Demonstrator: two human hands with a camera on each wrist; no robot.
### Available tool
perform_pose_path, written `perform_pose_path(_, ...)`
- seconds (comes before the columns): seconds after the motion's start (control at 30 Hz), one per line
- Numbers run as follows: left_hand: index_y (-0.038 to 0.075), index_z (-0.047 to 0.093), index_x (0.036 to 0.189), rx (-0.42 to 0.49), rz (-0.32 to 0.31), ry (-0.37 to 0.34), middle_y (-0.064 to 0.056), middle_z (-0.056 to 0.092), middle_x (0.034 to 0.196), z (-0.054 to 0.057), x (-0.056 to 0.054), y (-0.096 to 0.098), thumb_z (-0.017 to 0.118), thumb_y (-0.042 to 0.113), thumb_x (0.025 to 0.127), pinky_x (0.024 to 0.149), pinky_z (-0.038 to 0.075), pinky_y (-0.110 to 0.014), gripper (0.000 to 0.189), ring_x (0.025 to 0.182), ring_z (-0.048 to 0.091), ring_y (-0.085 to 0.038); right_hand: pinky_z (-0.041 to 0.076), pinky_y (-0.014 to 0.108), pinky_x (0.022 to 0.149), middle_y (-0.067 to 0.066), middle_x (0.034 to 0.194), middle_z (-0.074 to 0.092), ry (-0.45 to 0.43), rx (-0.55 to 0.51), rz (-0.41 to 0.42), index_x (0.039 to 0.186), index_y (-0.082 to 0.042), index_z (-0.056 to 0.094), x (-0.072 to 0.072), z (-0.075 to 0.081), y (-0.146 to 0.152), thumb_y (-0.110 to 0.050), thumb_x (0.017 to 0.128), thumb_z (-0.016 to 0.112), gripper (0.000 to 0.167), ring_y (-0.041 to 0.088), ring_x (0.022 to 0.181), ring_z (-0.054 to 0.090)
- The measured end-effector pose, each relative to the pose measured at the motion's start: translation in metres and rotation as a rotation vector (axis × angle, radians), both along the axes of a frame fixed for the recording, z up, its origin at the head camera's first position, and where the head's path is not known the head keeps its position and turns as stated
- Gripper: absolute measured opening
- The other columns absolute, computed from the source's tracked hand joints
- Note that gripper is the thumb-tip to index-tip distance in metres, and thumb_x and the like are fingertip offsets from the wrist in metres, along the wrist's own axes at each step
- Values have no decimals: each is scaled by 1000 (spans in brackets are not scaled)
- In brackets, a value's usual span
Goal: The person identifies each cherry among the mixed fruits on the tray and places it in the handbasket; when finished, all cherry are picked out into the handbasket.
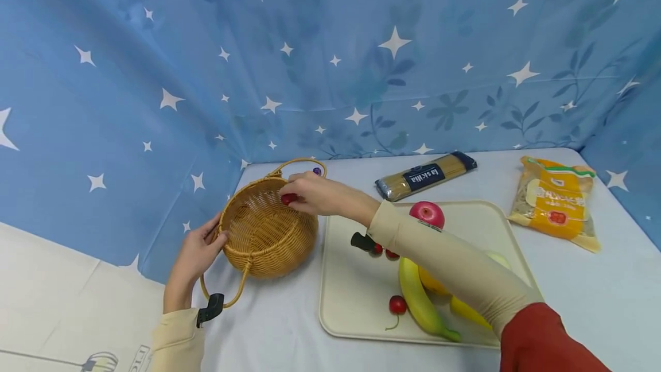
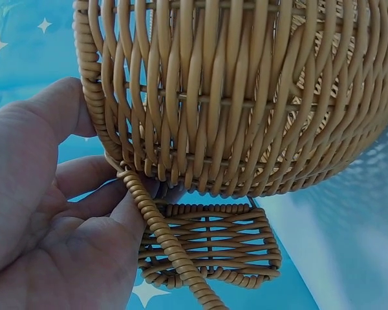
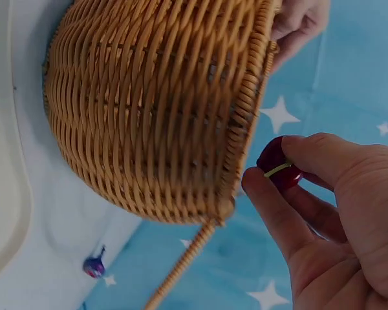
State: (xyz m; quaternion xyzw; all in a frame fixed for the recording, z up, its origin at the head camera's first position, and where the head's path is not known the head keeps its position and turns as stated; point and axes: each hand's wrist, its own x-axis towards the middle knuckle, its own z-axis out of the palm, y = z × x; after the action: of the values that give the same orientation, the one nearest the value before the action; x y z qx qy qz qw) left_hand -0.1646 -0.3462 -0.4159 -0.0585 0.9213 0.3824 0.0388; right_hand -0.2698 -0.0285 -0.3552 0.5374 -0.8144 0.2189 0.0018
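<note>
A round wicker basket point(image 1: 281, 251) stands left of the tray, its opening facing up and its two handles folded outward. My left hand point(image 1: 198, 248) grips the near-left rim, the thumb at the edge; the left wrist view shows that hand point(image 2: 71, 187) beside the base of a wrapped handle point(image 2: 158, 223). Between thumb and fingertips my right hand point(image 1: 317, 193) pinches a dark red cherry point(image 3: 271, 158) with a green stem. That cherry is over the basket's right rim in the head view. In the right wrist view it appears just beyond the rim.
A cream tray point(image 1: 356, 309) holds a banana point(image 1: 417, 297), a red apple point(image 1: 427, 212), a cherry point(image 1: 397, 304) and other fruit, partly hidden by my right arm. Behind lie a spaghetti pack point(image 1: 426, 175) and an orange bag point(image 1: 556, 202). A small purple item point(image 3: 94, 266) lies behind the basket.
</note>
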Motion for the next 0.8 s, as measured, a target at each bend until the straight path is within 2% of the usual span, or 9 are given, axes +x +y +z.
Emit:
perform_pose_path(0.27,4,26,170,8,7,10,-28,34,170,-2,-1,-1,53,18,113,110,52,-40,65,154,44,-39,57,34,89,13,117,75,-76,104,17,128,-5,75,-12,-14,-39,-12,107,66,24,23,105,70)
perform_pose_path(0.43,5,27,170,13,11,10,-27,36,170,-3,-2,-1,53,19,112,110,52,-41,65,154,46,-39,58,35,94,12,118,75,-60,169,31,124,-6,76,-8,-22,-54,-12,107,67,20,24,109,70)
perform_pose_path(0.63,7,28,170,21,15,11,-27,38,169,-4,-5,-1,54,20,112,110,52,-42,65,153,47,-38,54,32,86,9,111,76,-65,225,15,117,-7,77,-3,-33,-60,-11,106,69,15,21,101,69)
perform_pose_path(0.8,7,26,170,25,22,3,-27,37,169,-5,-3,-2,54,21,112,110,52,-42,66,153,47,-39,56,36,105,10,130,76,-99,240,-8,135,-7,74,-2,-34,-65,-11,104,71,31,24,120,69)
